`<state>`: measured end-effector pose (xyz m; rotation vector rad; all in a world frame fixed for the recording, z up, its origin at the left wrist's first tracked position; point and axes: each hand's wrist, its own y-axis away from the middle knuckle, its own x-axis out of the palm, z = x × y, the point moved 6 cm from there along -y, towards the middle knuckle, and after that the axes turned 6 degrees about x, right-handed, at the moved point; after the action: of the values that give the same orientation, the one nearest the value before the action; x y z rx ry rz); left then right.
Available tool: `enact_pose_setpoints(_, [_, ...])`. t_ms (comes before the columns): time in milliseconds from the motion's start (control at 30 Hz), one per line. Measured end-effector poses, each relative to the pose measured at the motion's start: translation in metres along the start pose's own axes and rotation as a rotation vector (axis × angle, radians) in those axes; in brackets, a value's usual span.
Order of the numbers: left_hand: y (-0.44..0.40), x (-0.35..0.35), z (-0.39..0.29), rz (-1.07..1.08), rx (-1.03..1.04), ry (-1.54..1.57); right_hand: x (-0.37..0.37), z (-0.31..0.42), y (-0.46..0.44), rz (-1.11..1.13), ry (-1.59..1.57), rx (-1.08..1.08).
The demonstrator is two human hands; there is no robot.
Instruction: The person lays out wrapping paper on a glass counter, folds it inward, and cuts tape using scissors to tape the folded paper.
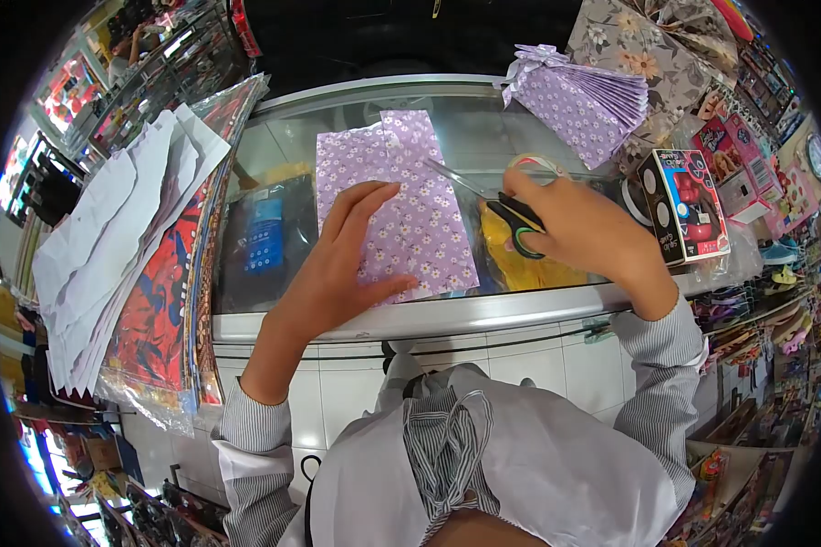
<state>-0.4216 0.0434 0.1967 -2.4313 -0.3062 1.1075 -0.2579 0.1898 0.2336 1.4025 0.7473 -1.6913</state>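
A flat piece of purple flowered paper (410, 219), with an uneven top edge, lies on the glass counter (356, 100). My left hand (342, 260) rests on its left side, fingers stretched out and thumb apart. In my right hand (584, 223) is a pair of scissors (511, 214) with black and green handles. Their blades point up and left, the tips at the paper's right edge. Whether the blades touch the paper, I cannot tell. Behind my right hand lies a roll of tape (538, 166), partly covered by the fingers.
A pleated purple flowered paper piece with a bow (579, 100) sits at the back right. Beside it are grey flowered paper (648, 55) and a boxed toy (689, 205). White paper sheets (109, 237) lie over plastic-wrapped printed sheets (160, 301) on the left. The counter's metal edge (429, 310) runs along the front.
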Motion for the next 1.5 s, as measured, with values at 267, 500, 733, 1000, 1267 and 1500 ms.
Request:
enact_pose_setpoints(267, [0.001, -0.001, -0.001, -0.015, -0.006, -0.015, 0.005, 0.023, -0.01, -0.013, 0.158, -0.089])
enact_pose_setpoints(500, [0.002, 0.001, 0.004, -0.021, 0.03, 0.012, 0.046, 0.066, -0.021, -0.237, 0.115, -0.587])
enact_pose_setpoints(733, [0.001, 0.0, 0.0, 0.03, 0.02, -0.009, 0.047, 0.061, -0.028, -0.205, 0.094, -0.39])
enact_pose_setpoints(1000, [0.006, -0.009, 0.006, 0.006, -0.023, 0.028, 0.035, 0.036, -0.02, -0.306, -0.004, -0.254])
enact_pose_setpoints(1267, [0.017, -0.028, 0.017, -0.034, -0.051, 0.009, 0.051, 0.052, 0.022, -0.338, 0.123, -0.174])
enact_pose_setpoints(1500, [0.016, -0.031, 0.008, -0.066, -0.008, -0.041, 0.056, 0.085, 0.029, -0.345, 0.018, -0.176])
